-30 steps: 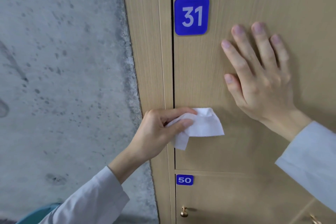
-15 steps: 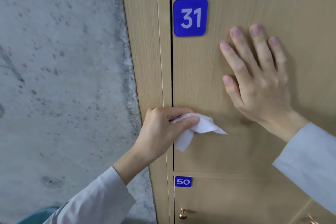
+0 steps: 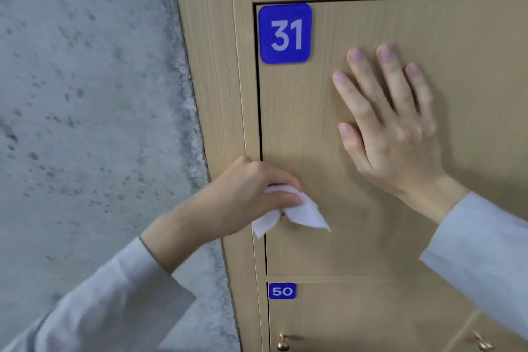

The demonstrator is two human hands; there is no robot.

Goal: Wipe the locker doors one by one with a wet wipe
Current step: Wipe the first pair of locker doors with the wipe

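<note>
A light wooden locker door (image 3: 471, 46) carries a blue plate with the number 31 (image 3: 285, 33) at its top left corner. My left hand (image 3: 245, 194) grips a crumpled white wet wipe (image 3: 300, 216) against the door's left edge, below the plate. Thumb and fingers curl round the wipe, and two loose corners hang out beneath them. My right hand (image 3: 391, 123) lies flat on the same door further right, fingers straight and spread, pointing up.
Below is another door with a small blue plate reading 50 (image 3: 282, 291) and a brass knob (image 3: 283, 343); a second knob (image 3: 483, 342) shows at the lower right. A grey concrete wall (image 3: 85, 123) fills the left. The locker frame (image 3: 217, 66) runs between wall and door.
My left hand has bunched the wipe tighter and slid it a little down the door's left edge. My right hand stays flat in place on the door.
</note>
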